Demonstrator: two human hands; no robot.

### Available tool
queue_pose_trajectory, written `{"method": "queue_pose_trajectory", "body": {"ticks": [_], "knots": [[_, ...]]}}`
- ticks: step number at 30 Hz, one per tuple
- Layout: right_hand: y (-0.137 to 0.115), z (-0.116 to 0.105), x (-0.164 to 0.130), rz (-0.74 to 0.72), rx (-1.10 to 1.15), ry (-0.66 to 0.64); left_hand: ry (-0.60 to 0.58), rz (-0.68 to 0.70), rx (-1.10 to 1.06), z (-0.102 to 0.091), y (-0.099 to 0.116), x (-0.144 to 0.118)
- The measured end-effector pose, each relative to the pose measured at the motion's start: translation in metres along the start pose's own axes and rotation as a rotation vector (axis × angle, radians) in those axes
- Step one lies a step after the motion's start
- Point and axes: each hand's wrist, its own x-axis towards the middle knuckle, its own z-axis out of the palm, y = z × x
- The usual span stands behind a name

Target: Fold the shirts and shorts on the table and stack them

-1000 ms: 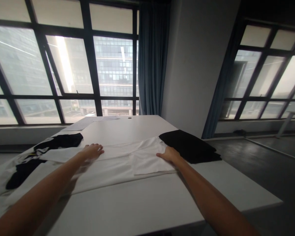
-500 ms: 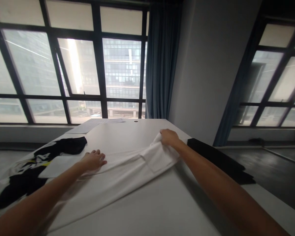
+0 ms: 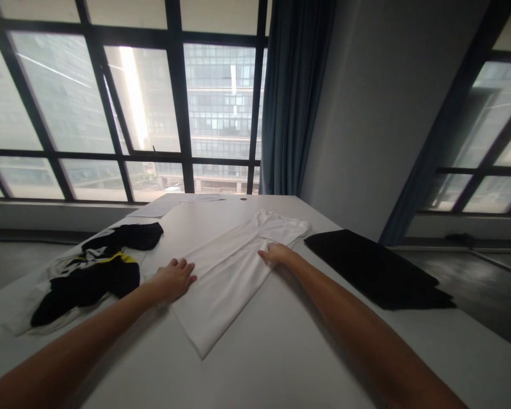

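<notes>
White cotton-looking garment [image 3: 233, 267], folded into a long strip, lies flat on the white table [image 3: 306, 363] at mid frame, running from lower centre up toward the curtain. Your left hand [image 3: 175, 279] rests flat on its left edge, fingers spread, pinching nothing. Your right hand [image 3: 275, 253] presses on its right edge, fingers together and flat, gripping nothing either.

Judging by the drape, the cloth is light, soft and limp: it won't hold shape if you lift it by one point, so take it at two corners or along a folded edge. It looks likely to slide easily on the smooth tabletop.

Left of frame: a crumpled black garment [image 3: 97, 272] with yellow and white trim; any print on it is too small to read. Right of frame: a black folded cloth [image 3: 374, 267], flat, well apart from the white one. Upper centre: papers [image 3: 170, 203] near the window; no text legible. No brands or labels visible anywhere.
</notes>
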Motion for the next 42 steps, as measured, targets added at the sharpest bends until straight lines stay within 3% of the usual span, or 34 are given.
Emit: {"method": "queue_pose_trajectory", "body": {"ticks": [4, 11, 14, 18, 21, 24, 27, 31, 36, 42], "knots": [[-0.016, 0.015, -0.015, 0.09, -0.046, -0.043, -0.019, -0.053, 0.052, -0.004, 0.014, -0.03], [-0.046, 0.027, -0.015, -0.165, -0.048, 0.003, -0.066, -0.174, 0.066, -0.01, 0.039, -0.077], [-0.046, 0.026, -0.013, -0.263, -0.064, -0.004, -0.138, -0.122, 0.07, -0.017, 0.055, -0.095], [-0.025, 0.013, -0.021, -0.255, -0.085, -0.075, -0.157, 0.112, 0.014, -0.036, 0.08, -0.107], [-0.005, -0.003, -0.032, -0.151, -0.146, -0.112, -0.131, 0.315, -0.045, -0.049, 0.092, -0.091], [0.003, -0.014, -0.048, -0.069, -0.206, -0.084, -0.01, 0.45, -0.12, -0.048, 0.089, -0.05], [-0.003, -0.013, -0.069, -0.051, -0.206, -0.029, 0.098, 0.422, -0.195, -0.027, 0.07, -0.001], [-0.023, 0.007, -0.094, -0.119, -0.105, -0.024, 0.021, 0.254, -0.22, 0.005, 0.031, 0.044], [-0.035, 0.026, -0.1, -0.2, -0.068, -0.008, 0.001, 0.158, -0.219, 0.019, -0.002, 0.06], [-0.023, 0.022, -0.097, -0.21, -0.082, -0.08, -0.031, 0.13, -0.177, 0.025, 0.012, 0.052]]}}
